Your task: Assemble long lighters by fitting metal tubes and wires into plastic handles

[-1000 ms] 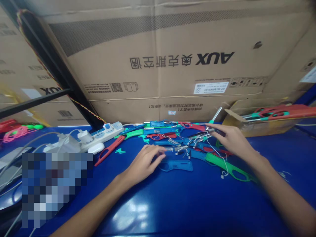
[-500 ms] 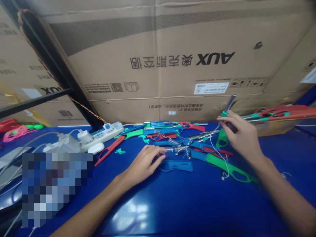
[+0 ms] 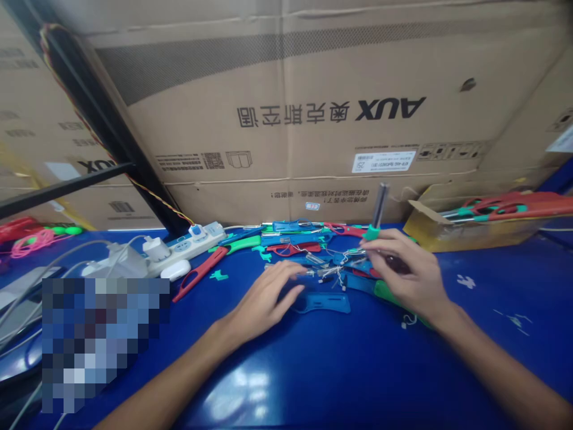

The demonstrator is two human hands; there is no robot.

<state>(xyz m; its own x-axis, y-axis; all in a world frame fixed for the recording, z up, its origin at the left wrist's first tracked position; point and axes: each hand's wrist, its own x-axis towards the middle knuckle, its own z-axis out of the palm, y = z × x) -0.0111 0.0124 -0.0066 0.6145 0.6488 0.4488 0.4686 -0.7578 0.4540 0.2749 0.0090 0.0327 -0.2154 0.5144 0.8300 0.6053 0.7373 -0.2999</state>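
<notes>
My right hand (image 3: 409, 266) grips a long-nosed lighter's metal tube (image 3: 380, 206) with a green collar, held upright above the parts. A dark piece shows between its fingers; I cannot make out what it is. My left hand (image 3: 268, 295) rests near the pile with thumb and fingers apart, nothing visible between them. By its fingertips lie small metal and wired parts (image 3: 329, 273), and just right of its thumb a blue lighter shell half (image 3: 329, 302). A green shell piece (image 3: 388, 294) is partly hidden under my right hand.
Blue, green and red lighter shells (image 3: 293, 248) are heaped along the cardboard wall (image 3: 286, 137). An open carton (image 3: 465, 236) of red lighters stands at the right. On the left are a power strip (image 3: 190, 245) with chargers, a red shell (image 3: 199, 275) and a blurred patch.
My right hand has moved left and slightly down, carrying the metal tube from beside the carton to over the parts. The left hand's thumb and fingers have spread slightly.
</notes>
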